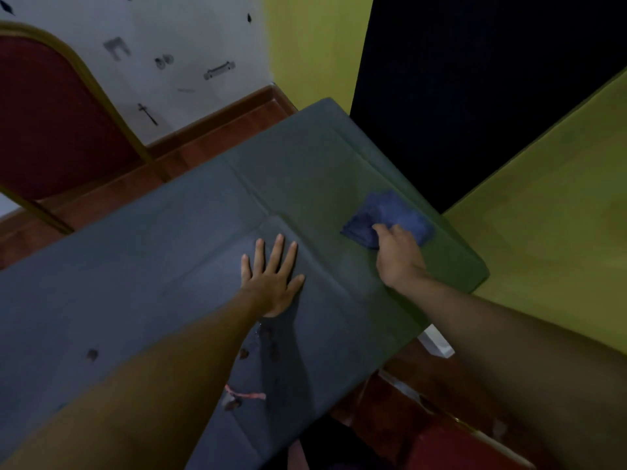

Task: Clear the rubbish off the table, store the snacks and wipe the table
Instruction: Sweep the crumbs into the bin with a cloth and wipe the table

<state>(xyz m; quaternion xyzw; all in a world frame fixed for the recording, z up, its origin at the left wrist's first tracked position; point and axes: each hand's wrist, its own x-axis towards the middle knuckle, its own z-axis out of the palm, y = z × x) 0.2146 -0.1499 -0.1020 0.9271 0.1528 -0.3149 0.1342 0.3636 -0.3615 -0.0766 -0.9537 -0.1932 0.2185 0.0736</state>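
A grey table (135, 286) fills the middle of the view. A crumpled blue cloth (393, 213) lies on it near the right edge. My right hand (397, 252) grips the near side of the cloth and presses it on the tabletop. My left hand (271, 276) rests flat on the table to the left of the cloth, fingers spread, holding nothing. Small dark stains (244, 353) and a thin pink scrap (246, 395) mark the tabletop near my left forearm.
A red padded chair with a gold frame (51, 113) stands at the far left of the table. A yellow-green wall (543, 239) runs along the right, with a dark panel (475, 79) behind. Red-brown floor (210, 144) shows beyond the table.
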